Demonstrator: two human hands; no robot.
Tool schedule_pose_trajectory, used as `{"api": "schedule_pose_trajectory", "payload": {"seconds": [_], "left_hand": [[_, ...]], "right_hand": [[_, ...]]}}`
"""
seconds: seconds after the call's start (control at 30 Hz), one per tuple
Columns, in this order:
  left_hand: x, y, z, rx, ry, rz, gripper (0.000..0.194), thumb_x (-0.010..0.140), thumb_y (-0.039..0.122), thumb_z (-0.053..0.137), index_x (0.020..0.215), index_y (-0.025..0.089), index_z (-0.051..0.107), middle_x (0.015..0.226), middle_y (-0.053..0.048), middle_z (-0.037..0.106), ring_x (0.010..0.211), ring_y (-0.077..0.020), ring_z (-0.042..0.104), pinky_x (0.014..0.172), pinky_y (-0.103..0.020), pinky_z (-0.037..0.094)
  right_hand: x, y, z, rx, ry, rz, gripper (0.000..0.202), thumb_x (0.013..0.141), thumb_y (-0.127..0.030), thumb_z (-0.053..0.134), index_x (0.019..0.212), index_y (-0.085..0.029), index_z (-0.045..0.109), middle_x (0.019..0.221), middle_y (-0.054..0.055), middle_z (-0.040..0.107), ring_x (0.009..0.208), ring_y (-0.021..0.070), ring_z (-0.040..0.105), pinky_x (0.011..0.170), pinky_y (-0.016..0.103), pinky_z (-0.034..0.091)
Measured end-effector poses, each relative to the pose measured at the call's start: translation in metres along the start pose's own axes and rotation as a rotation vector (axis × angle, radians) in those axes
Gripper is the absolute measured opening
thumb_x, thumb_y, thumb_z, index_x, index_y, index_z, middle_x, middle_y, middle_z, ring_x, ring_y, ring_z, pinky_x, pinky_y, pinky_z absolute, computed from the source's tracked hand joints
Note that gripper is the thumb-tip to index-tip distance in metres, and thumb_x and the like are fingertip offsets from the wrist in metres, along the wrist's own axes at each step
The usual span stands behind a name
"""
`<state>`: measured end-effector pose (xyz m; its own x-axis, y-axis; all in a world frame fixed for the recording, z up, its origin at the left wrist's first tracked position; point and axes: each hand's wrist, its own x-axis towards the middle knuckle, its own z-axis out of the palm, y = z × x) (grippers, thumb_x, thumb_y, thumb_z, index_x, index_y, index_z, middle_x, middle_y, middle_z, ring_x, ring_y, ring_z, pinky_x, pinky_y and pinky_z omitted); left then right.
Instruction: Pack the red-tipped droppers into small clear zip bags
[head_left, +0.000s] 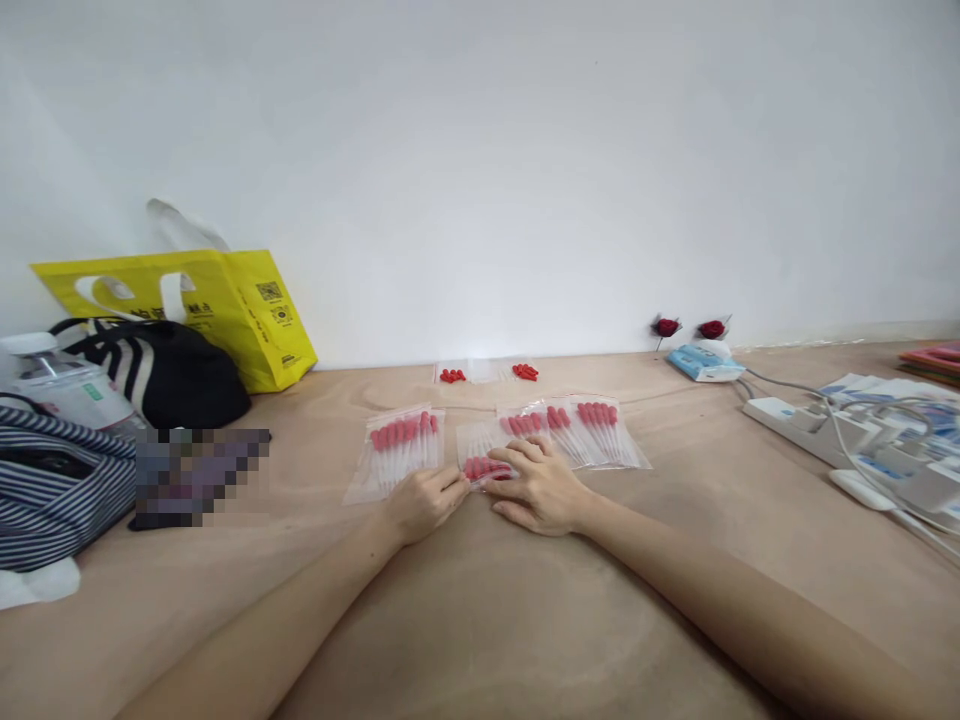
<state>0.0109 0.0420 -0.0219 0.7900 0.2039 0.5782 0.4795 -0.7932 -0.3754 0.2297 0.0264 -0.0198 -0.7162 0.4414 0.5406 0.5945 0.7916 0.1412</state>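
A small clear zip bag (472,440) of red-tipped white sticks lies flat between my hands, its red tips (480,467) toward me. My left hand (427,503) is closed, thumb and fingers pinching the bag's near left corner. Over its right side rests my right hand (541,487), fingers spread and bent onto the plastic, thumb apart on the near side; the palm hides part of the bag. Just left lies another filled bag (390,462), its red tips away from me. Behind my right hand are more filled bags (607,440), side by side and partly overlapping.
Clear bags with loose red pieces (452,376) lie near the wall. On the left stand a yellow bag (259,310), a black bag (191,375), a bottle (75,385) and a striped bag (64,490). Rightward are a blue tissue pack (705,363), two roses and a power strip (795,425) with cables.
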Motion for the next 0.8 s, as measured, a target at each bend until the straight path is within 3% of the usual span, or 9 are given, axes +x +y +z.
{"api": "schedule_pose_trajectory", "payload": {"seconds": [0.23, 0.4, 0.57, 0.8], "left_hand": [[-0.002, -0.002, -0.001, -0.033, 0.003, 0.007, 0.032, 0.090, 0.016, 0.032, 0.071, 0.014, 0.058, 0.066, -0.002, 0.060, 0.055, -0.0093, 0.057, 0.050, -0.019, 0.047], [0.001, -0.002, -0.002, -0.035, 0.029, -0.008, 0.024, 0.089, 0.013, 0.033, 0.095, 0.014, 0.056, 0.083, -0.004, 0.065, 0.067, -0.0106, 0.062, 0.055, -0.019, 0.050], [0.003, -0.006, 0.002, 0.065, 0.046, 0.062, 0.024, 0.089, 0.012, 0.032, 0.089, 0.013, 0.057, 0.074, -0.003, 0.065, 0.058, -0.0102, 0.061, 0.049, -0.019, 0.048], [0.005, -0.017, 0.006, 0.156, 0.018, 0.226, 0.022, 0.086, 0.007, 0.037, 0.077, 0.011, 0.056, 0.054, 0.000, 0.055, 0.044, -0.0102, 0.051, 0.038, -0.021, 0.036]], "right_hand": [[-0.017, 0.015, 0.000, 0.026, 0.085, 0.044, 0.022, 0.080, -0.036, 0.051, 0.098, -0.031, 0.061, 0.112, 0.005, 0.052, 0.098, 0.0205, 0.044, 0.083, 0.039, 0.028], [-0.025, 0.024, 0.002, 0.003, 0.168, 0.079, 0.019, 0.076, -0.024, 0.054, 0.093, -0.019, 0.060, 0.088, 0.004, 0.060, 0.082, 0.0155, 0.048, 0.077, 0.032, 0.031], [-0.014, 0.029, 0.009, -0.229, 0.222, -0.066, 0.013, 0.081, -0.017, 0.048, 0.075, -0.017, 0.060, 0.062, 0.001, 0.056, 0.068, 0.0134, 0.043, 0.072, 0.032, 0.029], [-0.007, 0.036, 0.016, -0.323, 0.179, -0.278, 0.027, 0.084, -0.009, 0.041, 0.061, -0.014, 0.055, 0.057, 0.001, 0.051, 0.062, 0.0125, 0.038, 0.070, 0.031, 0.029]]}}
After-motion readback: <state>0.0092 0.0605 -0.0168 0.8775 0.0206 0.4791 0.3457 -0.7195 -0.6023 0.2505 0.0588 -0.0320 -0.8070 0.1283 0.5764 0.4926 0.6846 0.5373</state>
